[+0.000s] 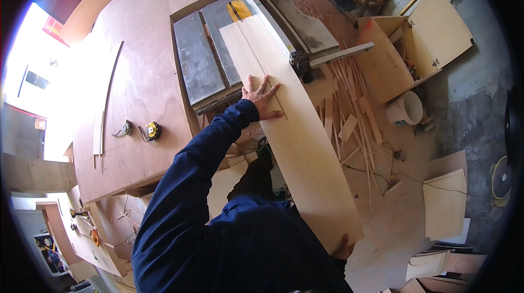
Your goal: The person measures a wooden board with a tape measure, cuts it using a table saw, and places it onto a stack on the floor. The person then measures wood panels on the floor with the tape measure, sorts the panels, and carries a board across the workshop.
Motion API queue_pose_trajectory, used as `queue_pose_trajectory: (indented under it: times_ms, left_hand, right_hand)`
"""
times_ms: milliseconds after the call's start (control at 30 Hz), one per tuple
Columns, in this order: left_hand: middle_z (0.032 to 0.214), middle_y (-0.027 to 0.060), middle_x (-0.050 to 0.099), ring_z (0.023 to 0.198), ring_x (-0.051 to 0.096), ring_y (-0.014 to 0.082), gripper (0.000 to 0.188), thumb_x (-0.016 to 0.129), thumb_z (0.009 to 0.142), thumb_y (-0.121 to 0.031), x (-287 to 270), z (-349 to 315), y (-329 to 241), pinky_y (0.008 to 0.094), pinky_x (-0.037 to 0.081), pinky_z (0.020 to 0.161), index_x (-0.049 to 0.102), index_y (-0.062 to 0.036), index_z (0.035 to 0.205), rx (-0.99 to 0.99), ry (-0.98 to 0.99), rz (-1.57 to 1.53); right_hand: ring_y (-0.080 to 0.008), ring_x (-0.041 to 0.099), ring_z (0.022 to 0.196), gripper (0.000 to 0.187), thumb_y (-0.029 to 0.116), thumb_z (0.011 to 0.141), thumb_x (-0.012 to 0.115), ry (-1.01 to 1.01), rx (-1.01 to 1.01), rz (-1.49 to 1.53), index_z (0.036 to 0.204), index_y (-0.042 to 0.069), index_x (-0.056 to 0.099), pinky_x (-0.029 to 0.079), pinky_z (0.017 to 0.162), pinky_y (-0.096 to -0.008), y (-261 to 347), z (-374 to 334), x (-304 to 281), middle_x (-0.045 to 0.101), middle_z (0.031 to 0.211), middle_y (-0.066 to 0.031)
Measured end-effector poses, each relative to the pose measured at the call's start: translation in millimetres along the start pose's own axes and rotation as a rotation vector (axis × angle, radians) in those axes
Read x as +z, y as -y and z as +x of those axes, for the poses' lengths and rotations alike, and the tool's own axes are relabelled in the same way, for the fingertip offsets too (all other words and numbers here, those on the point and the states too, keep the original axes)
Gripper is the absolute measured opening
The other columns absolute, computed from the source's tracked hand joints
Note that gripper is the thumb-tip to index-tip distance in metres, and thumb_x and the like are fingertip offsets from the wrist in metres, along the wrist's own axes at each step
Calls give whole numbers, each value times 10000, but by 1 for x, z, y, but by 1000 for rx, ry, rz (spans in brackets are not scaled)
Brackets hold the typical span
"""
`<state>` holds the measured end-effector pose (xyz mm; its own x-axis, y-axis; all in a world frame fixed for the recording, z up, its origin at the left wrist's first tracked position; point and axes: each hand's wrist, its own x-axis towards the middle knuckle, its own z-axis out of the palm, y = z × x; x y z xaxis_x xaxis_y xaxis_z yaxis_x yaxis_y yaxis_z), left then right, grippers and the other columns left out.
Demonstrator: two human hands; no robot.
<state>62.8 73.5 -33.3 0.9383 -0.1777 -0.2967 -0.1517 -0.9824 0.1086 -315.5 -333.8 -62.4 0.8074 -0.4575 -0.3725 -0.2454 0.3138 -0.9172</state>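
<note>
Between fence edge (266,20) and left hand (263,98) stretches bare board (314,156).

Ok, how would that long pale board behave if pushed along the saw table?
The board is probably fairly stiff, spanning from saw table to right hand without obvious sag. It may tip if released, since much overhangs. Either side of the dark cut-like line could flex more.
</note>
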Motion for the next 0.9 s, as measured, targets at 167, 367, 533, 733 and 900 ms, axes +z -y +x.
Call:
queue_pose_trajectory:
  times_ms: [167, 367, 533, 733, 900]
  left_hand:
    - [1513, 167, 43, 1281, -28, 608, 1041, 500, 613, -822, 0, 5, 7, 727, 174, 966, 172, -295, 1449, 1, 6, 2]
    - [1512, 172, 38, 1282, -32, 606, 1044, 489, 616, -828, -2, 13, 17, 729, 174, 964, 156, -297, 1451, 2, 12, -5]
    - [1513, 169, 16, 1284, -42, 602, 1046, 491, 617, -826, -8, 16, 19, 730, 169, 965, 144, -301, 1453, -7, 22, -13]
    - [1518, 147, 28, 1292, -52, 591, 1023, 512, 618, -804, -4, 9, 12, 723, 163, 976, 182, -302, 1446, -8, 14, -20]
    - [1512, 175, 26, 1288, -43, 597, 1035, 502, 625, -809, -4, 13, 15, 725, 169, 971, 143, -300, 1452, -3, 2, -12]
  right_hand:
    - [-269, 593, 910, 637, 373, 795, 693, 36, -13, 13, 1210, -40, 443, 507, 738, -370, -5, 5, 6, 576, 1079, -166]
    - [-269, 579, 928, 620, 366, 803, 685, 31, -29, 28, 1203, -45, 450, 485, 774, -381, -16, 12, 7, 574, 1083, -167]
    - [-261, 575, 938, 645, 392, 796, 689, 51, -44, -15, 1209, -40, 445, 482, 782, -382, -4, 11, 19, 568, 1092, -161]
    - [-257, 584, 927, 692, 426, 764, 717, 14, -28, 2, 1211, -28, 446, 503, 746, -364, -3, 4, 8, 572, 1087, -153]
    - [-262, 585, 922, 658, 386, 781, 712, 51, -25, 11, 1218, -25, 441, 503, 749, -378, -4, 7, 8, 568, 1099, -156]
